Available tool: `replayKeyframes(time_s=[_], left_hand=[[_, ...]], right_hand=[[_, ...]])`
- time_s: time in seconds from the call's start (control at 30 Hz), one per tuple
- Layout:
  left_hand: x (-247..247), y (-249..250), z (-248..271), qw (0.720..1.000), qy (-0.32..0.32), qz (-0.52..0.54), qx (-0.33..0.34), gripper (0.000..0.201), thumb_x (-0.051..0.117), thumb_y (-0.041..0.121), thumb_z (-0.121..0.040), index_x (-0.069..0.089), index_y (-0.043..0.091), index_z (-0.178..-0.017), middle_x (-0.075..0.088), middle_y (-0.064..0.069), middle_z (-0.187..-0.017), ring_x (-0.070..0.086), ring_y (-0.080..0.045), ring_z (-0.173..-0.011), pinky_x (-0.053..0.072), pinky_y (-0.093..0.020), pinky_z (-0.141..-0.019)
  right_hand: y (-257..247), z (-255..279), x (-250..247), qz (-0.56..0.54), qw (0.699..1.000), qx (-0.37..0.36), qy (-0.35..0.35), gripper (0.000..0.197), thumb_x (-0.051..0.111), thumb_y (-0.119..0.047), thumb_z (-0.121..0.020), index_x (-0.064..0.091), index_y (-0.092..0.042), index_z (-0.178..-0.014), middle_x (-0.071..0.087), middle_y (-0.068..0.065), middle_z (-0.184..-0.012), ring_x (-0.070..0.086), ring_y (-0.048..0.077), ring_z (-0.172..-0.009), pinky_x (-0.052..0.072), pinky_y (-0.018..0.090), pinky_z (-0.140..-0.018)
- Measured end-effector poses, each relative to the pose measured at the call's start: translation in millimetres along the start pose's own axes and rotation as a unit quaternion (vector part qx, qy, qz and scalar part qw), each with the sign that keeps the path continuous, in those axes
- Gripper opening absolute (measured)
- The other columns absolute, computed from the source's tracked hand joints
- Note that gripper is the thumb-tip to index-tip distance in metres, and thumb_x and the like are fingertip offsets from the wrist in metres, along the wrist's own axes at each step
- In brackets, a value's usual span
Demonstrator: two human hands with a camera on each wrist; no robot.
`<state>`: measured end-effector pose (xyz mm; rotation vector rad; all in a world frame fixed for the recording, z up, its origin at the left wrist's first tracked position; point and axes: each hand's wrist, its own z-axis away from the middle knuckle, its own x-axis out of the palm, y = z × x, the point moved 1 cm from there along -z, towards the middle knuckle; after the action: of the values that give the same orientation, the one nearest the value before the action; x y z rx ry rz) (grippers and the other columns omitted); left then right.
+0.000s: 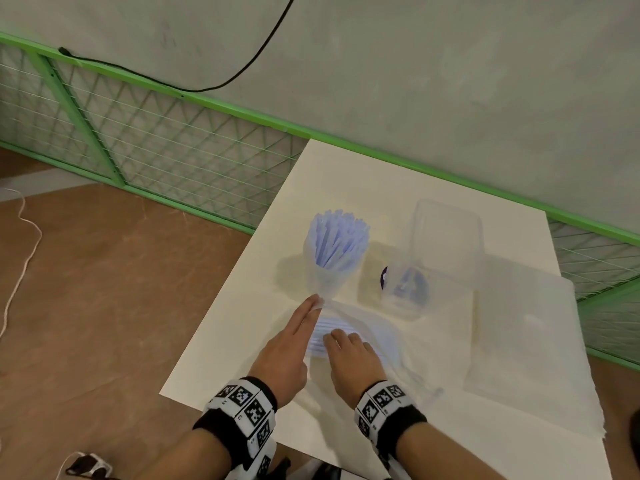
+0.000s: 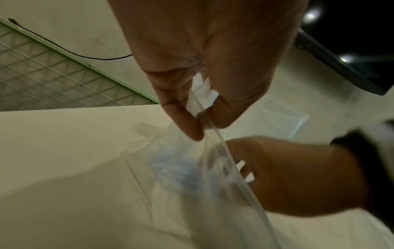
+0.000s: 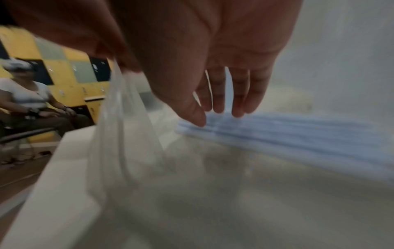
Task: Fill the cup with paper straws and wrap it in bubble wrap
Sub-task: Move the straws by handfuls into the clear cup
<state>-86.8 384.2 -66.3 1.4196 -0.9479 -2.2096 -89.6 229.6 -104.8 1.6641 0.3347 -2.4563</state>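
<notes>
A clear cup (image 1: 332, 258) stands upright on the white table (image 1: 225, 341) with a bunch of pale blue paper straws (image 1: 341, 233) fanned out of it. In front of it lies a clear plastic bag (image 1: 367, 327) holding more straws (image 3: 287, 138) laid flat. My left hand (image 1: 317, 303) pinches the bag's mouth edge between thumb and finger (image 2: 192, 129) and lifts it. My right hand (image 1: 334, 336) reaches in with nearly straight fingers, and its fingertips (image 3: 237, 112) touch the straw ends. Bubble wrap sheets (image 1: 519, 327) lie flat at the right.
A clear box (image 1: 446, 233) stands behind a small clear tub (image 1: 405, 292) with something blue inside, right of the cup. A green mesh fence (image 1: 156, 147) runs behind the table. In the right wrist view a seated person (image 3: 27, 101) is off the table's left side.
</notes>
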Motion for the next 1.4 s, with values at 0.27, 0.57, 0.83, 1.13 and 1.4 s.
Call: replayKeyframes(time_s=[0.27, 0.57, 0.83, 1.13, 1.4], left_hand=[[-1.9, -1.3, 0.7, 1.0, 0.014, -0.009, -0.002, 0.104, 0.042, -0.017, -0.074, 0.005, 0.036, -0.155, -0.016, 0.036, -0.155, 0.054, -0.008, -0.087, 0.041, -0.016, -0.063], [-3.4, -2.0, 0.5, 1.0, 0.018, 0.01, 0.006, 0.103, 0.042, -0.017, -0.073, 0.008, 0.037, -0.155, -0.013, 0.038, -0.154, 0.06, -0.013, -0.102, 0.05, -0.025, -0.071], [-4.7, 1.9, 2.3, 1.0, 0.016, 0.015, 0.002, 0.103, 0.043, -0.018, -0.076, 0.006, 0.037, -0.155, -0.016, 0.04, -0.152, 0.058, -0.012, -0.111, 0.053, -0.031, -0.081], [-6.0, 1.2, 4.4, 1.0, 0.012, 0.006, 0.002, 0.104, 0.043, -0.017, -0.074, 0.005, 0.037, -0.155, -0.016, 0.038, -0.153, 0.058, -0.009, -0.105, 0.052, -0.029, -0.078], [-6.4, 4.9, 4.6, 1.0, 0.012, 0.001, 0.0, 0.104, 0.041, -0.018, -0.074, 0.005, 0.036, -0.156, -0.014, 0.034, -0.156, 0.057, -0.01, -0.104, 0.05, -0.024, -0.076]], right_hand=[[1.2, -6.7, 20.5, 0.015, 0.999, 0.031, 0.018, 0.044, 0.062, -0.006, -0.079, 0.058, -0.016, -0.122, 0.06, 0.003, -0.12, 0.058, 0.028, -0.106, 0.048, 0.04, -0.085], [0.9, -15.8, 18.4, 0.053, 0.998, 0.02, 0.009, 0.039, 0.047, -0.004, -0.089, 0.049, -0.01, -0.127, 0.05, 0.01, -0.128, 0.046, 0.033, -0.12, 0.036, 0.044, -0.1], [-2.6, -20.9, 12.1, 0.079, 0.996, 0.042, -0.03, 0.03, 0.048, -0.011, -0.092, 0.054, -0.011, -0.121, 0.053, 0.009, -0.125, 0.046, 0.03, -0.12, 0.036, 0.043, -0.1], [-7.9, -18.7, 17.9, 0.087, 0.994, 0.045, -0.038, 0.031, 0.043, -0.006, -0.093, 0.053, -0.01, -0.121, 0.059, 0.01, -0.122, 0.051, 0.031, -0.116, 0.035, 0.046, -0.1], [-6.9, -15.7, 25.0, 0.117, 0.988, 0.045, -0.085, 0.025, 0.052, -0.022, -0.094, 0.059, -0.016, -0.117, 0.061, 0.006, -0.118, 0.054, 0.029, -0.115, 0.033, 0.048, -0.103]])
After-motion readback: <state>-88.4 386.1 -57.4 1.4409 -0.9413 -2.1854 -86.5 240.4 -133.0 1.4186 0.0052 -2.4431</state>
